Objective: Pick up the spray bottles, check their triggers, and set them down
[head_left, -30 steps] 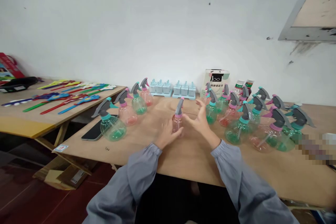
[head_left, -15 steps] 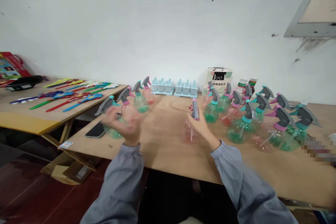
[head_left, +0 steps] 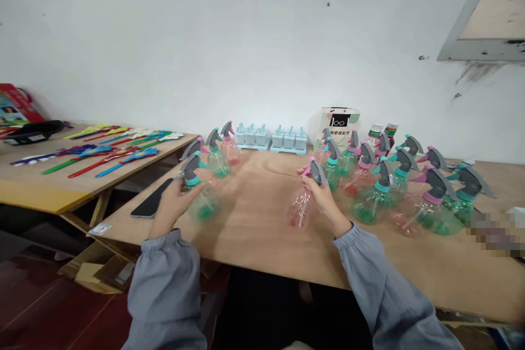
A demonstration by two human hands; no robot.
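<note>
My left hand (head_left: 176, 200) is closed around the neck of a green spray bottle (head_left: 205, 206) with a grey and teal trigger head, at the left of the table. Behind it, a pink spray bottle is partly hidden, beside another green spray bottle (head_left: 219, 162) and a pink one (head_left: 230, 151). My right hand (head_left: 322, 195) grips a pink spray bottle (head_left: 299, 209) just below its grey and pink head; the bottle tilts slightly. Close by on the right stand several more green and pink spray bottles (head_left: 371, 205).
A dark phone (head_left: 151, 199) lies at the table's left. Pale blue popsicle moulds (head_left: 253, 138), a printed box (head_left: 337, 124) and two small labelled bottles stand along the wall. Colourful hand-shaped sticks (head_left: 104, 161) cover another table on the left.
My left hand has gone from open and blurred to gripping the green spray bottle, which has moved right, away from the phone. The pink bottle in my right hand has turned and tilted.
</note>
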